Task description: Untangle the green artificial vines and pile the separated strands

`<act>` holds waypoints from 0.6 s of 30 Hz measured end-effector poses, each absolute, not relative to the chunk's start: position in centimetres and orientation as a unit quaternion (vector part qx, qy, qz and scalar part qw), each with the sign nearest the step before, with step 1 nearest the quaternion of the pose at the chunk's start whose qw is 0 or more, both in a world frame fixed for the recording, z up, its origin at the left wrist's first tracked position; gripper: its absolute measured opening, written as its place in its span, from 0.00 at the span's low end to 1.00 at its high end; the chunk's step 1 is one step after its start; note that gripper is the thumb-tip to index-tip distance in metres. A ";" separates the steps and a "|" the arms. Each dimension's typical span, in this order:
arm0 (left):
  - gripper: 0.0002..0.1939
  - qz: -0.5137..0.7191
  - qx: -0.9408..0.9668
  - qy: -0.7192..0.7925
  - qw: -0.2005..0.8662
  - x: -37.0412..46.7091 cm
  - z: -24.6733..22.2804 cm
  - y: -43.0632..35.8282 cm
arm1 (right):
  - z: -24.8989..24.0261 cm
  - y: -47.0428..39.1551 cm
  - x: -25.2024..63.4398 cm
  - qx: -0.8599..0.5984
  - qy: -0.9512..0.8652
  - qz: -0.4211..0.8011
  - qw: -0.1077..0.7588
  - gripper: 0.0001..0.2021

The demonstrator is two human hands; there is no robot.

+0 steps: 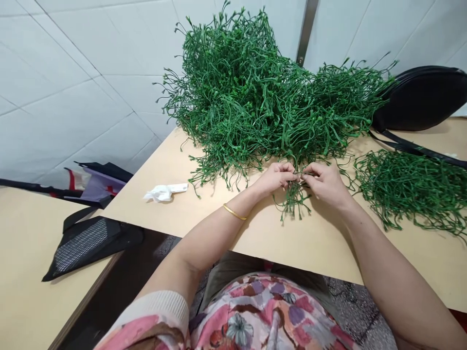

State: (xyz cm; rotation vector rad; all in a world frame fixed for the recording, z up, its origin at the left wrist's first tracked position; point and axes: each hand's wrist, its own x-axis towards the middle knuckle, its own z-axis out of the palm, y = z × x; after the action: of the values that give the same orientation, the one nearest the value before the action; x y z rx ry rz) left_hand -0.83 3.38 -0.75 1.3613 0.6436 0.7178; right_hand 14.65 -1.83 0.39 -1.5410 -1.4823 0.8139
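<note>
Two containers are in view: a round black bag (423,99) at the far right of the desk (204,218), its strap trailing toward the small pile, and a flat black mesh pouch (83,245) on a second desk (25,238) at the left; the contents of both are hidden. A small bunch of green stems (293,201) lies at the near edge of the large heap (255,97), between the hands. Its long axis runs near to far, with the loose tips pointing near. The left hand (279,177) and the right hand (324,182) each pinch it between thumb and fingers, fingertips almost meeting at its far end. There are two piles of green stems: the large heap at the far middle and one small pile (419,187) at the right, both too tangled to count. One crumpled white scrap (162,193) lies left of the left hand.
</note>
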 end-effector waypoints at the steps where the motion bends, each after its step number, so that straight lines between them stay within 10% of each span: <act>1: 0.10 0.318 0.597 0.283 0.680 -0.8 -0.7 3.3 | 0.5 -1.9 14.6 -0.597 -0.565 0.371 0.432 0.05; 7: 0.09 0.292 0.644 0.280 0.650 -0.9 -0.3 3.1 | 1.2 -2.2 14.8 -0.537 -0.455 0.534 0.469 0.12; 18: 0.15 0.234 0.722 0.265 0.594 -1.0 0.1 2.9 | 1.5 -2.7 14.8 -0.608 -0.601 0.334 0.397 0.14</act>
State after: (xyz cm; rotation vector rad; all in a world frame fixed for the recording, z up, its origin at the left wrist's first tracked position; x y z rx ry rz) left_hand -1.04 2.90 0.11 1.6786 0.6152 0.5448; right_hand 14.79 -2.66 1.53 -1.5406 -1.5235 0.8465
